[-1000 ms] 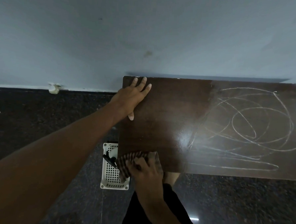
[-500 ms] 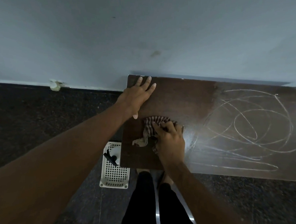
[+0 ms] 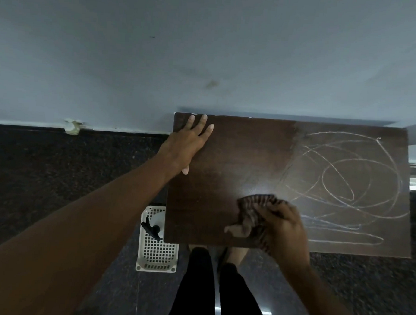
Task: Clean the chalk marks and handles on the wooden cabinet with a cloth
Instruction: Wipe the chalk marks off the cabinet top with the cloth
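The wooden cabinet (image 3: 238,159) filled the centre and right of the frame, seen from above, its dark top set against a pale blue-grey wall (image 3: 208,49). The left hand (image 3: 187,144) lay flat near the top's upper left corner, fingers spread and straight, palm down on the wood and holding nothing. The right hand (image 3: 283,227), lower centre of the frame, was closed around a bunched striped cloth (image 3: 252,212) and pressed it onto the top near the front edge. Looping white chalk marks (image 3: 345,186) covered the right half of the top, starting just right of the cloth; the left half looked bare. Lower left of the cabinet, a white mesh basket (image 3: 157,253) sat on the dark speckled floor (image 3: 56,173) with a small black object (image 3: 151,228) in it.
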